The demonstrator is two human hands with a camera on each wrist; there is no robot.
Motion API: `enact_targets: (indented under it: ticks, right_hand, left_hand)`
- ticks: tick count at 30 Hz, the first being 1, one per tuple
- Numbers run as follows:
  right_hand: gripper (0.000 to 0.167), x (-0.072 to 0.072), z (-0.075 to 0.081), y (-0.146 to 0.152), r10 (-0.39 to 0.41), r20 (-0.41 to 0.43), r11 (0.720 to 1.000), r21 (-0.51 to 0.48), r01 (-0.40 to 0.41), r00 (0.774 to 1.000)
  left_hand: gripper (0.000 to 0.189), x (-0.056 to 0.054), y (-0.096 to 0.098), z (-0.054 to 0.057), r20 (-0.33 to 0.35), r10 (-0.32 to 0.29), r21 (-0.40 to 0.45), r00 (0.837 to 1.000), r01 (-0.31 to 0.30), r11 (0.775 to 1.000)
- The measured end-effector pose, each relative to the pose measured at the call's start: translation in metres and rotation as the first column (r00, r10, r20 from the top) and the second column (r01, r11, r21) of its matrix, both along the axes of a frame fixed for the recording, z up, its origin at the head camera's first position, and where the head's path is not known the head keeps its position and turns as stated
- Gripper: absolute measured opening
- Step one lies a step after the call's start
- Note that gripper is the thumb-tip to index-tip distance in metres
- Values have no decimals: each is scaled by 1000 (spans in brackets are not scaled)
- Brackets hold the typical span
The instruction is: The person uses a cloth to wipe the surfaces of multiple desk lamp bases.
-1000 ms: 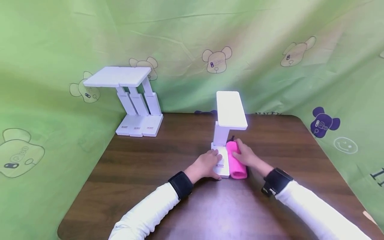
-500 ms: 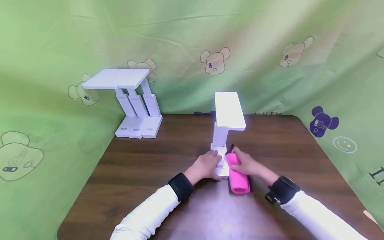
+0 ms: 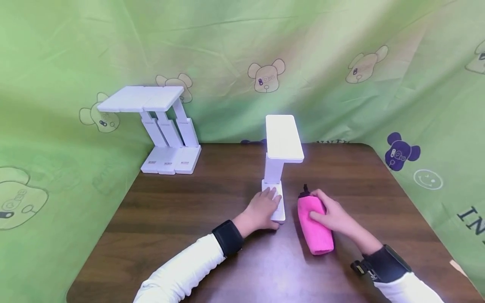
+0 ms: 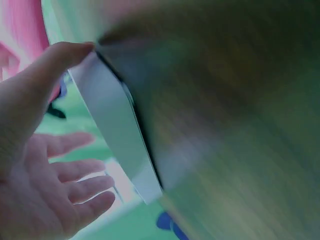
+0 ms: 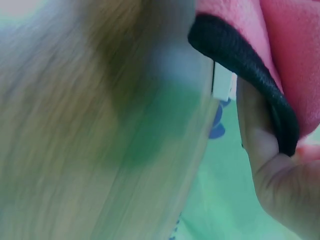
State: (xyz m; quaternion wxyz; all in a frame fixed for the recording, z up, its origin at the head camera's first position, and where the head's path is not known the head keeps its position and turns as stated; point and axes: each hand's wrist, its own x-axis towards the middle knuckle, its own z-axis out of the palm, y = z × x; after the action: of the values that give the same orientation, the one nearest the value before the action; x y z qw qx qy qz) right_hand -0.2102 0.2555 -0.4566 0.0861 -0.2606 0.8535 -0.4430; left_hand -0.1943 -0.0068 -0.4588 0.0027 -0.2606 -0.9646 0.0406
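A white folding desk lamp (image 3: 285,136) stands lit near the middle of the table. My left hand (image 3: 261,209) rests on the lamp's base, fingers spread over the top and thumb at the front edge. The left wrist view shows that thumb against the corner of the base (image 4: 115,125). To the right, my right hand (image 3: 333,213) grips a pink fleecy cloth roll (image 3: 314,229) with a black loop at its far end. Its thumb lies across the top. Black backing (image 5: 235,55) shows along the pink cloth's edge in the right wrist view.
Three more white desk lamps (image 3: 170,160) stand side by side at the table's back left, heads touching or overlapping. The brown wooden table (image 3: 212,189) reaches back to a green curtain (image 3: 212,42) printed with bear heads.
The pink cloth roll has moved from beside the lamp's base toward the right and front, in my right hand's grip. My left hand stays on the lamp's base.
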Motion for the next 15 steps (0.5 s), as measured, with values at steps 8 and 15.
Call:
enact_targets:
  ticks: [8, 15]
  right_hand:
    - [49, 2, 3, 16, -47, -5, 996, -81, 47, 999]
    - [47, 4, 5, 21, -53, -27, 992, -114, 49, 998]
  left_hand:
    - [71, -2, 13, -5, 0, 48, 60, 999, -47, 997]
    - [66, -30, -4, -1, 41, 107, 101, 993, -111, 989]
